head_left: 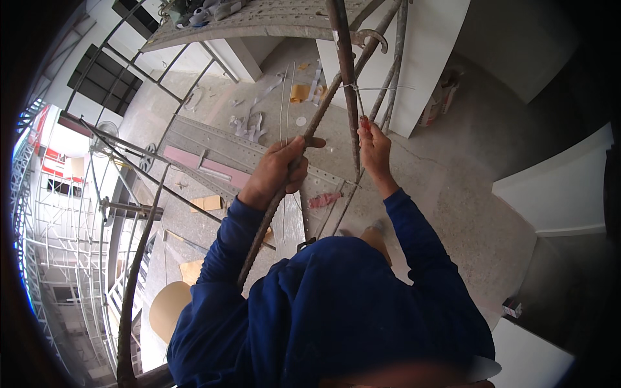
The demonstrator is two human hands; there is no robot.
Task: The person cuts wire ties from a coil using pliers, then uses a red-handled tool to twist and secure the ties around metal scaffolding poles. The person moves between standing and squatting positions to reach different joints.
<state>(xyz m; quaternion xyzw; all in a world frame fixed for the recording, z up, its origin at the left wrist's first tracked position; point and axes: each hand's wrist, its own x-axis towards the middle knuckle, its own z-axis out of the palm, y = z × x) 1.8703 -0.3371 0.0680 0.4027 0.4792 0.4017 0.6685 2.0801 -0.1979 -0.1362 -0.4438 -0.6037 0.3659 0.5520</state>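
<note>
My left hand is wrapped round a long ribbed steel bar that slants up to the right. Thin pale wires stick out above and below that hand. In my right hand is a slim tool with a red handle, its thin shaft pointing up. The shaft meets a wire tie looped where the ribbed bar crosses a rusty steel pole. Loose wire ends stand out to the right of this crossing. The tool's tip is too small to make out.
A perforated metal scaffold plank with tools and rags spans the top. Scaffold poles rise on the left. Below, a concrete floor bears paper strips, a pink board and a red wrapper. A white wall stands ahead.
</note>
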